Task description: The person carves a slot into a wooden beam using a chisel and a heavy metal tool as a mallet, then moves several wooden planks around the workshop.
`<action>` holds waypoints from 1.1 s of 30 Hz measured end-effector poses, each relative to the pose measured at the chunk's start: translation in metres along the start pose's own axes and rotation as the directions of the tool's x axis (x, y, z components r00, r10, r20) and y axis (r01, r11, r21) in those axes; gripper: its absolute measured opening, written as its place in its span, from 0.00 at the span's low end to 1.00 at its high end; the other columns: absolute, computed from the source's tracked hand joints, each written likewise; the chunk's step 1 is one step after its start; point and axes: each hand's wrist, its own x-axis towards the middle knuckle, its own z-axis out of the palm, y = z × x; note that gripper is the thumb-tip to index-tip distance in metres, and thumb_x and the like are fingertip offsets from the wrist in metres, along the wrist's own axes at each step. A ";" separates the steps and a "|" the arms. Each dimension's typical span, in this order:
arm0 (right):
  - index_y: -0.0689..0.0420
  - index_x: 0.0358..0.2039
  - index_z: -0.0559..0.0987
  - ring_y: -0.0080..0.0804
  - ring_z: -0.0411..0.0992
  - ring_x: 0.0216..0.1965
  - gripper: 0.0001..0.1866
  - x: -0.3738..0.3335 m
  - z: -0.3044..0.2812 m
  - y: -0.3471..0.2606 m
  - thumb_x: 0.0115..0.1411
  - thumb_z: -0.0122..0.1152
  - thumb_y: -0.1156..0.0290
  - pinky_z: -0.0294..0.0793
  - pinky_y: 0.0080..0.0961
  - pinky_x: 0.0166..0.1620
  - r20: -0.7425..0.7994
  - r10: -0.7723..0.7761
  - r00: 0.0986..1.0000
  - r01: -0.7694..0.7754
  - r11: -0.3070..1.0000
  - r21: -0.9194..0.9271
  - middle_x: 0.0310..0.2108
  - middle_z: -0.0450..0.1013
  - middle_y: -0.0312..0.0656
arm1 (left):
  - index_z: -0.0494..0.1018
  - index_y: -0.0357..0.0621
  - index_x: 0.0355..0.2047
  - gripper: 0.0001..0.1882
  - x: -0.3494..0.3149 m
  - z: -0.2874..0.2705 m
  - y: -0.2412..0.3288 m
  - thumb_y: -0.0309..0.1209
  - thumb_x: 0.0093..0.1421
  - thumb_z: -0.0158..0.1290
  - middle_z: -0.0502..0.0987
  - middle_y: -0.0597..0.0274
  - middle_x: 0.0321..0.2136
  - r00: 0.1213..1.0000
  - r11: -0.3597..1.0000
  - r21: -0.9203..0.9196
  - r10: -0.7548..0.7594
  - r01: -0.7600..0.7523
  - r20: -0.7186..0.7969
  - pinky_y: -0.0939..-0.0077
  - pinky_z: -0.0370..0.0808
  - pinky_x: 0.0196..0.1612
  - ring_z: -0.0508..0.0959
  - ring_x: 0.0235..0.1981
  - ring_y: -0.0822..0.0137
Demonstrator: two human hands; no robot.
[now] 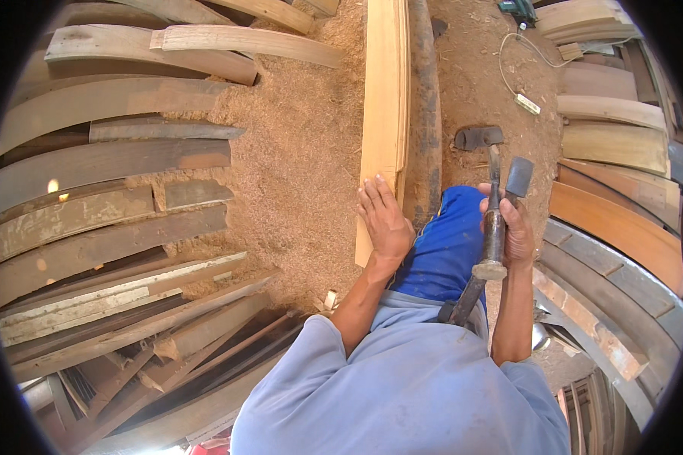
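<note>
From my seat at the far end of the feed, I see the left hand resting on the pale plank, palm down with fingers loosely spread, not closed around it. That plank runs from the top centre of the frame down to just left of the blue trousers, alongside a dark beam.

Right of centre, the right hand is grasping two tools together: a chisel, its blade toward the top of the frame and its round butt toward the bottom, and a hammer, whose dark head shows just above the fingers. The hammer's handle crosses behind the chisel, down toward the lap.

For writing, I check a pale strip at the lower left, which seems to carry faint print too small for me to read. At the upper right, I cannot make out the marks on a white socket block on a cord, near a green power tool.

Stacked boards fill the left; more timber lies at right, with shavings covering the ground between.
</note>
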 end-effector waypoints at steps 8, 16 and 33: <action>0.69 0.55 0.73 0.16 0.72 0.29 0.32 0.003 0.010 -0.002 0.62 0.67 0.55 0.74 0.14 0.30 0.035 0.037 0.999 -0.037 0.999 0.006 0.35 0.78 0.39 | 0.45 0.22 0.69 0.47 0.000 -0.001 -0.002 0.21 0.50 0.53 0.52 0.19 0.65 1.000 0.999 -0.042 0.009 -0.009 0.011 0.33 0.52 0.67 0.55 0.65 0.21; 0.68 0.55 0.74 0.17 0.72 0.29 0.32 0.002 0.008 -0.006 0.62 0.67 0.54 0.74 0.15 0.32 0.065 -0.009 0.998 0.010 1.000 -0.005 0.35 0.79 0.39 | 0.53 0.32 0.67 0.44 0.022 -0.048 -0.031 0.23 0.48 0.55 0.72 0.29 0.54 0.942 0.842 -0.474 -0.109 0.258 0.318 0.53 0.72 0.59 0.75 0.55 0.36; 0.63 0.51 0.75 0.23 0.75 0.33 0.27 -0.017 0.022 -0.010 0.62 0.69 0.54 0.77 0.21 0.37 -0.019 0.016 1.000 -0.018 0.995 -0.095 0.37 0.79 0.41 | 0.63 0.38 0.61 0.43 0.001 -0.081 0.060 0.27 0.43 0.68 0.59 0.26 0.64 0.756 0.590 -0.505 0.616 -0.630 -0.223 0.34 0.41 0.70 0.54 0.69 0.27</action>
